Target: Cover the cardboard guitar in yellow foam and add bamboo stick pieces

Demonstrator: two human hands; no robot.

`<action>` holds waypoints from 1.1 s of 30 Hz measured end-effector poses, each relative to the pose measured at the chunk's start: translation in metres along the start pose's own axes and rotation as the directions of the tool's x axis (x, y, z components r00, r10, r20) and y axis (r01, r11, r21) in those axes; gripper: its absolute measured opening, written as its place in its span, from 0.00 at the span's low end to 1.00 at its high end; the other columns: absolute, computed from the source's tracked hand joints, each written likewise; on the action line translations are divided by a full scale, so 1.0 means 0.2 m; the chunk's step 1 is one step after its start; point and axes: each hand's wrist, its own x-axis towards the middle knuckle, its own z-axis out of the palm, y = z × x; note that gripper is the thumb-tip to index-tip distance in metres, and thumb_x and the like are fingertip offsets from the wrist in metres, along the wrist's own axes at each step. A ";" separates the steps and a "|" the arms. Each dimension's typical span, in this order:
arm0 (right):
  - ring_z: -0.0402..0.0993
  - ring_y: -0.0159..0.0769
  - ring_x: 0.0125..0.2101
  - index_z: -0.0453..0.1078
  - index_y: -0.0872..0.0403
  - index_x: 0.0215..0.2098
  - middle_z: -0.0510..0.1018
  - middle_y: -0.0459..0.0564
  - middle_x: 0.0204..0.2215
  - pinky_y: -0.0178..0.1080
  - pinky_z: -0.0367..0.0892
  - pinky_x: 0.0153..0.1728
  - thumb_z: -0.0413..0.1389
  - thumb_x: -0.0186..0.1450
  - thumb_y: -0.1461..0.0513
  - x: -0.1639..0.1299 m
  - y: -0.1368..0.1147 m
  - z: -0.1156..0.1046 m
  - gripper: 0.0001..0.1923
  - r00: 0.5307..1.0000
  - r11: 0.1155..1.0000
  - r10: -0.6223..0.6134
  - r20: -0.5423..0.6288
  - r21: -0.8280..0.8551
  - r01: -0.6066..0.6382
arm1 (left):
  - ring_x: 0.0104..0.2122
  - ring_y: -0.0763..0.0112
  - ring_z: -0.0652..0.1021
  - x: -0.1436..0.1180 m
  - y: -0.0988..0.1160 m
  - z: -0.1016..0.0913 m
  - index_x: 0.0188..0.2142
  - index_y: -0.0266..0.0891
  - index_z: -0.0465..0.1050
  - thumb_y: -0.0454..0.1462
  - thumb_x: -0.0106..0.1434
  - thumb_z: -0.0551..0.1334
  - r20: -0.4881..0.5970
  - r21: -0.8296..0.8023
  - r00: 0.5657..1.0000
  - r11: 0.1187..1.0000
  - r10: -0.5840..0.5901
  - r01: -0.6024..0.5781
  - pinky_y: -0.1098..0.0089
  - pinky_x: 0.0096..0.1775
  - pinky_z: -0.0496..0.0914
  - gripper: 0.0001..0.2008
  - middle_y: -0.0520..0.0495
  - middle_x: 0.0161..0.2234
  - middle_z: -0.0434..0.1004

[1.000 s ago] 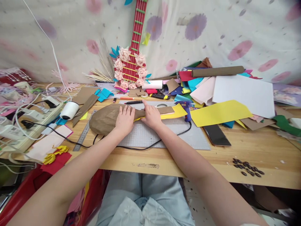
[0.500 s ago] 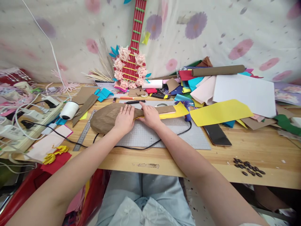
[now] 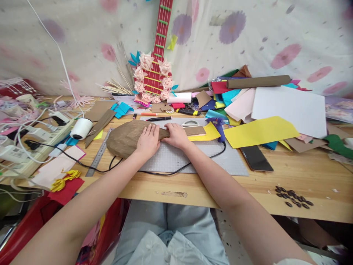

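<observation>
Brown paddle shape lies flat across the grey cutting mat, its round end toward the person's left and its narrow neck running right. The left hand presses down on the body with fingers spread flat, gripping nothing. The right hand is curled over the neck, fingers wrapped on it. A yellow sheet pokes out from under the neck's far end.

The mat sits on a light wooden table (scuffed at the near edge), crowded all round: a steel ruler left of the shape, a black cable looping over the mat, a blue glue gun, a dark phone, a heap of coloured paper and a brown roll. Dark seeds lie scattered near the right edge. A power strip and white thread spool sit at the left. Behind, a red paper guitar with pink flowers leans on a flower-printed cloth. I can't make out any readable writing.
</observation>
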 end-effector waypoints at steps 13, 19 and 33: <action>0.69 0.42 0.39 0.64 0.54 0.41 0.75 0.52 0.36 0.40 0.62 0.37 0.60 0.54 0.52 -0.01 -0.01 -0.03 0.22 0.999 0.998 0.039 0.024 -0.043 -0.038 | 0.59 0.52 0.59 0.04 0.07 -0.01 0.61 0.25 0.49 0.36 0.61 0.49 0.052 0.025 0.992 0.993 -0.117 0.115 0.55 0.58 0.53 0.29 0.31 0.58 0.59; 0.71 0.39 0.37 0.66 0.52 0.41 0.77 0.50 0.36 0.38 0.61 0.36 0.53 0.60 0.53 -0.01 0.00 -0.04 0.14 0.994 0.994 0.107 -0.004 -0.003 -0.107 | 0.60 0.55 0.59 0.03 0.04 0.00 0.62 0.27 0.46 0.35 0.60 0.51 0.034 0.008 0.994 0.994 -0.105 0.105 0.56 0.58 0.53 0.32 0.33 0.58 0.59; 0.71 0.37 0.31 0.71 0.54 0.30 0.76 0.52 0.27 0.34 0.54 0.29 0.35 0.69 0.51 -0.04 0.02 -0.07 0.27 0.924 0.921 0.381 -0.047 -0.075 -0.383 | 0.46 0.63 0.74 0.06 -0.13 -0.12 0.57 0.40 0.58 0.41 0.62 0.52 0.023 -0.350 0.972 0.909 -0.234 0.227 0.65 0.45 0.67 0.24 0.44 0.48 0.73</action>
